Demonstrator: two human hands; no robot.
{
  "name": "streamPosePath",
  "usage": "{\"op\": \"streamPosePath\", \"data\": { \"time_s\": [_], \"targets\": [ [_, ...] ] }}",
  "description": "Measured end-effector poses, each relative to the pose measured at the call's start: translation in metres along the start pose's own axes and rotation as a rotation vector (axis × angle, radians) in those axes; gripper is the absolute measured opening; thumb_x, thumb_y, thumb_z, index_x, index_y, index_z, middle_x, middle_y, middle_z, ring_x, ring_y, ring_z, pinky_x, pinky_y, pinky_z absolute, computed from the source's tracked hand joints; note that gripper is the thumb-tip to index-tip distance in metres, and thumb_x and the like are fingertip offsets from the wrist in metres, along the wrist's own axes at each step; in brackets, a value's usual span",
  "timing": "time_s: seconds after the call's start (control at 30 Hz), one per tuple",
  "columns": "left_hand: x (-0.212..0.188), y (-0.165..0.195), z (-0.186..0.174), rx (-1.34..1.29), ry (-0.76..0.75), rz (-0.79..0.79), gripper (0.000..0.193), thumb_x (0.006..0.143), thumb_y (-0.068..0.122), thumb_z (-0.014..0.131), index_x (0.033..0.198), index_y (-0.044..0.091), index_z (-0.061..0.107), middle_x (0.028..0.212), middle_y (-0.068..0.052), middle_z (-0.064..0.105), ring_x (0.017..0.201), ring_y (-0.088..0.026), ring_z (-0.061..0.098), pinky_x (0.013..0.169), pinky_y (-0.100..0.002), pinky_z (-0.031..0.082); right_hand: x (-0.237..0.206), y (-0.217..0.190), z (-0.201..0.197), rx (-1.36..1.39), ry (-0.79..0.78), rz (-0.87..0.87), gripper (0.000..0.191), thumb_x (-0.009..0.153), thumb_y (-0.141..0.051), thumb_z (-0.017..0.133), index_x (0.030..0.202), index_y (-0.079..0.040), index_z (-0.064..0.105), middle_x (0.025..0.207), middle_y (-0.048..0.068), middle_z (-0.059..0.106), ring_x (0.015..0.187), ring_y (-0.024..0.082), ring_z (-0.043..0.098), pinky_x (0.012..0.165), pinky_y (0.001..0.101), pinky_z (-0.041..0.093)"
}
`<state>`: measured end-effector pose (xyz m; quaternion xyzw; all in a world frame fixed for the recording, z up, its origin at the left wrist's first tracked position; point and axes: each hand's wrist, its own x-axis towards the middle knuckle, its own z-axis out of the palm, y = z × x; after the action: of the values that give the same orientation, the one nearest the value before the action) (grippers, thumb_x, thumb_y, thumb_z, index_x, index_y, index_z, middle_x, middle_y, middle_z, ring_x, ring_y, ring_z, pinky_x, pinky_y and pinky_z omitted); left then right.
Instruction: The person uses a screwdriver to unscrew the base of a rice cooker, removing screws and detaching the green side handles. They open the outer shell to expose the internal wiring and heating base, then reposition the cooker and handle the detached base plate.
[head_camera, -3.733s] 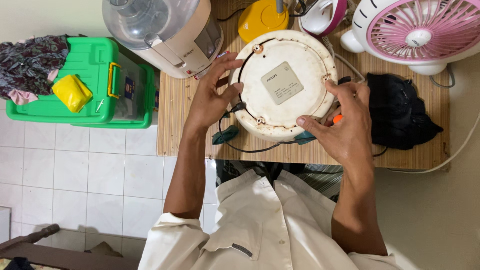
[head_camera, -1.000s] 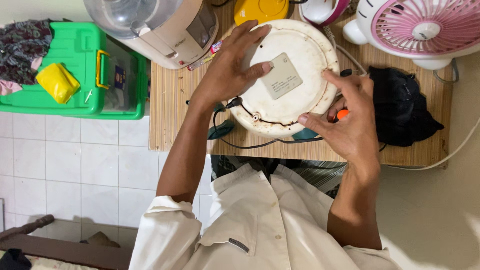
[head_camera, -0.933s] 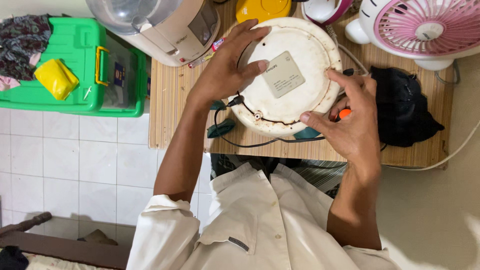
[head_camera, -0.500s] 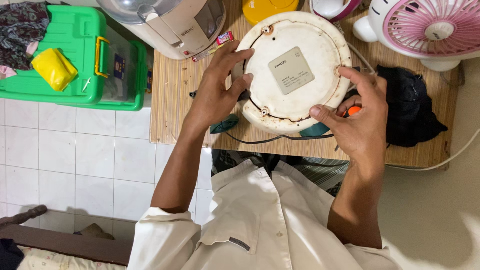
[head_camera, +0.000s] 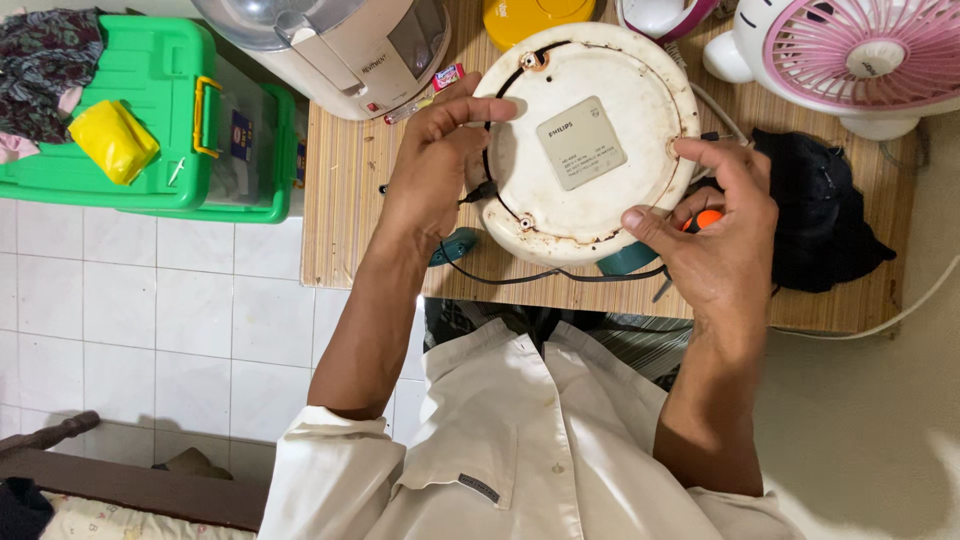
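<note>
A round white cooker (head_camera: 585, 140) lies bottom-up on the wooden surface (head_camera: 350, 200), right in front of the person. Its dirty base faces up, with a grey label in the middle and small screws near the rim.

The left hand (head_camera: 435, 165) rests on the left edge of the cooker. Its fingers (head_camera: 480, 108) are spread and curl over the rim, next to a black wire (head_camera: 530, 275) that runs around the side and under the base. The right hand (head_camera: 720, 235) grips the lower right edge. Its thumb presses on the rim, and its fingers are bent around an orange-handled tool (head_camera: 708, 218). How tight that grip is cannot be seen.

It looks like the person is steadying and turning the cooker to get at the base. The next move would need one hand to keep it from sliding while the other brings the tool tip to a screw.

A pink fan (head_camera: 850, 55), a black cloth (head_camera: 815, 225), a white machine (head_camera: 340, 45) and a green box (head_camera: 150, 130) sit around it.
</note>
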<state>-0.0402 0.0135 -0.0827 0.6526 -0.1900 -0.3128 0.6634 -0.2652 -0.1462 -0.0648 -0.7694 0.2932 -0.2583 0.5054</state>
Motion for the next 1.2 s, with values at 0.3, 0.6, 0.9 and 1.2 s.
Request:
{"op": "streamPosePath", "data": {
  "time_s": [0.3,0.6,0.9,1.2],
  "targets": [
    [-0.006,0.002,-0.013,0.226,0.018,0.113,0.046,0.092,-0.01,0.046,0.133,0.002,0.063,0.144,-0.021,0.062,0.138,-0.027,0.06,0.117,-0.036,0.047,-0.004,0.0,0.003,-0.012,0.015,-0.013,0.065,0.072,-0.002,0.096,0.129,-0.001,0.063,0.134,0.01,0.053,0.084,0.011,0.057,0.075,0.0248,0.055],
    [-0.011,-0.007,-0.01,0.484,-0.059,0.311,0.055,0.085,-0.017,0.038,0.13,-0.005,0.068,0.154,-0.024,0.042,0.145,-0.034,0.049,0.118,-0.04,0.043,-0.005,0.005,0.004,-0.037,0.012,-0.009,0.071,0.072,-0.003,0.095,0.138,-0.003,0.067,0.143,0.012,0.051,0.08,0.009,0.057,0.072,0.0229,0.055],
    [0.01,0.002,-0.008,-0.058,0.034,-0.056,0.042,0.078,-0.012,0.044,0.111,-0.008,0.07,0.16,-0.022,0.041,0.149,-0.028,0.041,0.117,-0.038,0.038,-0.005,0.013,0.008,-0.031,0.026,-0.025,0.071,0.073,-0.004,0.095,0.139,-0.004,0.068,0.143,0.011,0.05,0.081,0.008,0.056,0.074,0.0222,0.055],
    [0.01,-0.004,-0.009,-0.072,-0.036,-0.024,0.043,0.083,-0.011,0.048,0.119,-0.005,0.07,0.164,-0.021,0.034,0.156,-0.027,0.027,0.123,-0.037,0.029,-0.005,0.017,0.007,0.096,0.057,0.006,0.069,0.073,-0.005,0.095,0.137,-0.003,0.068,0.145,0.01,0.052,0.084,0.008,0.059,0.074,0.0211,0.055]
  ]
}}
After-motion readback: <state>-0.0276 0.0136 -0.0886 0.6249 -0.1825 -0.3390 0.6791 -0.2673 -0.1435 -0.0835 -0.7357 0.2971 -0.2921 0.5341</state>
